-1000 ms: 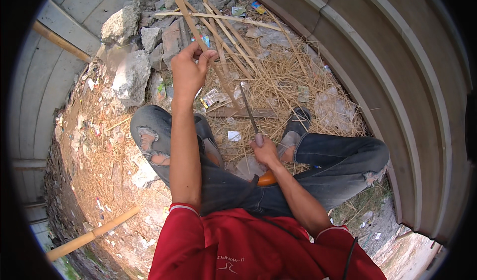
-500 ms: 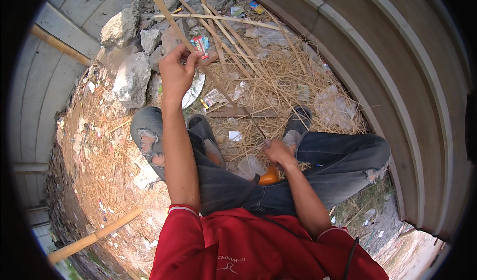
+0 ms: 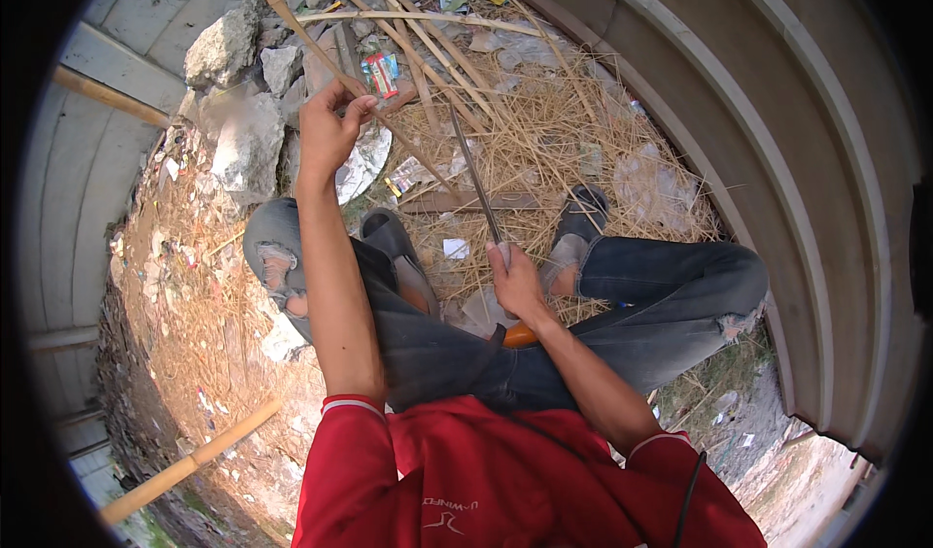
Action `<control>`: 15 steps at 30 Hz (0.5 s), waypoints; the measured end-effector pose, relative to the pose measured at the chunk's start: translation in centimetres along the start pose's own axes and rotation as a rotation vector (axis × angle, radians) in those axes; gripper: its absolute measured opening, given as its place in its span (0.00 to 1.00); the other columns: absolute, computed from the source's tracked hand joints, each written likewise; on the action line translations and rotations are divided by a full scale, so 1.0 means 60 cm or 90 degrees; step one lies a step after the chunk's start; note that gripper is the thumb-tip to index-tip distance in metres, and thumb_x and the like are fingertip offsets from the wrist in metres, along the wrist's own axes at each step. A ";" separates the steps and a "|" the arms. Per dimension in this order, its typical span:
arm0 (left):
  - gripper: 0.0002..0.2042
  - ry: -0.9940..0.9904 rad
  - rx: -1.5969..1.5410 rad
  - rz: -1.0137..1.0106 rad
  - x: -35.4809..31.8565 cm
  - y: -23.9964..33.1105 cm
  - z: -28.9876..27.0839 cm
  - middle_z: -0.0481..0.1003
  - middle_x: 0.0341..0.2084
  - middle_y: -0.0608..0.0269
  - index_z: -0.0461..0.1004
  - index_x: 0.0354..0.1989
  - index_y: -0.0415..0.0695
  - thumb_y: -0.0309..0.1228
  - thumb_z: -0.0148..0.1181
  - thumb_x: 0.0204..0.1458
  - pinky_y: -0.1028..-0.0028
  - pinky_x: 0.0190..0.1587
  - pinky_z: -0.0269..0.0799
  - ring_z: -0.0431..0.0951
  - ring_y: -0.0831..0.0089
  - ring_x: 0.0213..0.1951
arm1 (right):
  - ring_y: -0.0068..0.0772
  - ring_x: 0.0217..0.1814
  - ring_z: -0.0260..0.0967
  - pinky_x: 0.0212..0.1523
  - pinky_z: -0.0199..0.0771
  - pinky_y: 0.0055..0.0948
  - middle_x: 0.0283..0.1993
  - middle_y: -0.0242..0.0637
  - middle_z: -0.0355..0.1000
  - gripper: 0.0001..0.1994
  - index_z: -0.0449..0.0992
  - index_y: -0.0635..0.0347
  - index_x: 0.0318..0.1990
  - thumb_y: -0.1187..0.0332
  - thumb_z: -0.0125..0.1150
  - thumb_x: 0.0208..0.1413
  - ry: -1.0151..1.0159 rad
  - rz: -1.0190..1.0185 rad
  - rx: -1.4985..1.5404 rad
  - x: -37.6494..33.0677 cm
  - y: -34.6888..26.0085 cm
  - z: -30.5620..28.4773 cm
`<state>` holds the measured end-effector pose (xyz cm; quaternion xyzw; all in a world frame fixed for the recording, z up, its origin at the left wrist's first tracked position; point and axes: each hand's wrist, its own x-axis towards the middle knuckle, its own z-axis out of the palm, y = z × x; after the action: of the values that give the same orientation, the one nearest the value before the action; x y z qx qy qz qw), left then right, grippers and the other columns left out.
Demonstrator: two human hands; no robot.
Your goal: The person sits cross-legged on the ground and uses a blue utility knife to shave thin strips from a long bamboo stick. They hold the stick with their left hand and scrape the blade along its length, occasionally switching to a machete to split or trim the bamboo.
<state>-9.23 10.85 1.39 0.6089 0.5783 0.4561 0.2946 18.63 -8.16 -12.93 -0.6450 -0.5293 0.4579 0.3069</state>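
My left hand (image 3: 330,125), raised at the upper left, pinches a long, thin bamboo strip (image 3: 282,9) between thumb and fingers. The strip slants from the top edge down to the right, its lower end over the ground between my feet. My right hand (image 3: 518,281) is closed round a knife, whose long, narrow dark blade (image 3: 474,174) points up and away. In the picture the blade stands just right of the strip's lower end, apart from it. Just below my right hand shows a rounded orange thing (image 3: 520,336); whether it belongs to the knife I cannot tell.
Bamboo strips (image 3: 442,57), straw-like shavings (image 3: 544,140) and litter cover the ground ahead. Grey rocks (image 3: 248,145) lie at the far left. A corrugated metal sheet (image 3: 739,130) curves along the right, and a bamboo pole (image 3: 194,459) lies at lower left.
My right hand has moved slightly up and left, and the blade has swung away from the strip to point more upward. My left hand still pinches the strip, a little further left.
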 end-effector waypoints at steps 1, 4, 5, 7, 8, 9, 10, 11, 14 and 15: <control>0.03 0.021 0.016 0.013 -0.003 -0.003 0.003 0.80 0.30 0.62 0.78 0.38 0.34 0.22 0.65 0.59 0.76 0.37 0.82 0.81 0.78 0.34 | 0.58 0.31 0.72 0.40 0.75 0.52 0.26 0.51 0.74 0.28 0.74 0.71 0.36 0.46 0.53 0.69 -0.069 0.058 0.014 0.000 0.042 0.016; 0.04 0.074 0.003 0.044 0.001 -0.008 0.004 0.81 0.25 0.59 0.79 0.36 0.32 0.21 0.65 0.58 0.74 0.34 0.83 0.82 0.78 0.30 | 0.56 0.28 0.71 0.38 0.74 0.50 0.24 0.52 0.71 0.27 0.73 0.70 0.35 0.47 0.53 0.70 -0.185 0.165 0.037 0.007 0.111 0.045; 0.04 0.089 0.019 0.042 0.004 -0.008 0.005 0.81 0.25 0.59 0.79 0.36 0.32 0.21 0.66 0.58 0.75 0.33 0.82 0.82 0.78 0.29 | 0.55 0.27 0.71 0.36 0.74 0.49 0.24 0.53 0.71 0.27 0.73 0.70 0.35 0.48 0.52 0.70 -0.166 0.164 0.029 0.009 0.112 0.048; 0.04 0.119 0.051 0.027 0.002 -0.013 0.012 0.82 0.25 0.59 0.80 0.36 0.33 0.22 0.67 0.57 0.75 0.32 0.80 0.82 0.78 0.28 | 0.51 0.24 0.72 0.33 0.74 0.48 0.24 0.51 0.70 0.27 0.73 0.70 0.34 0.48 0.52 0.70 -0.064 0.069 -0.018 0.013 0.110 0.049; 0.05 0.122 0.069 0.033 -0.003 -0.011 0.015 0.82 0.24 0.59 0.80 0.36 0.33 0.23 0.67 0.57 0.75 0.31 0.79 0.82 0.78 0.27 | 0.48 0.22 0.72 0.31 0.74 0.47 0.23 0.49 0.70 0.27 0.73 0.69 0.34 0.48 0.52 0.70 0.014 -0.024 -0.059 0.008 0.094 0.047; 0.05 0.123 0.088 0.038 -0.003 -0.007 0.016 0.82 0.24 0.59 0.80 0.37 0.34 0.24 0.68 0.57 0.75 0.30 0.78 0.82 0.77 0.26 | 0.44 0.20 0.72 0.29 0.74 0.46 0.22 0.47 0.70 0.26 0.73 0.68 0.34 0.48 0.52 0.70 0.091 -0.118 -0.099 0.000 0.079 0.045; 0.06 0.124 0.105 0.050 0.002 -0.002 0.016 0.82 0.24 0.59 0.80 0.37 0.34 0.25 0.68 0.57 0.75 0.30 0.77 0.82 0.77 0.26 | 0.46 0.21 0.72 0.29 0.74 0.46 0.23 0.48 0.71 0.26 0.73 0.68 0.34 0.48 0.52 0.70 0.089 -0.098 -0.101 -0.008 0.068 0.045; 0.07 0.133 0.124 0.051 0.004 -0.004 0.016 0.82 0.23 0.59 0.81 0.37 0.35 0.26 0.69 0.57 0.74 0.30 0.77 0.82 0.77 0.26 | 0.48 0.21 0.73 0.30 0.74 0.46 0.24 0.49 0.71 0.27 0.73 0.68 0.34 0.48 0.52 0.70 0.088 -0.078 -0.103 -0.017 0.057 0.045; 0.08 0.155 0.141 0.047 0.011 -0.007 0.018 0.82 0.23 0.58 0.81 0.37 0.35 0.28 0.70 0.56 0.74 0.30 0.76 0.82 0.76 0.25 | 0.66 0.38 0.73 0.42 0.72 0.54 0.34 0.60 0.75 0.27 0.74 0.70 0.40 0.48 0.48 0.71 -0.121 0.086 -0.112 -0.028 0.058 0.030; 0.08 0.157 0.123 0.033 0.007 -0.014 0.020 0.82 0.23 0.58 0.81 0.37 0.36 0.28 0.70 0.56 0.73 0.31 0.76 0.82 0.76 0.25 | 0.70 0.42 0.73 0.45 0.71 0.57 0.36 0.63 0.75 0.27 0.74 0.70 0.41 0.48 0.47 0.71 -0.159 0.120 -0.099 -0.027 0.059 0.029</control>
<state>-8.57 11.58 0.24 0.5885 0.6354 0.4770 0.1495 18.40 -10.77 -16.31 -0.6516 -0.5345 0.5188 0.1436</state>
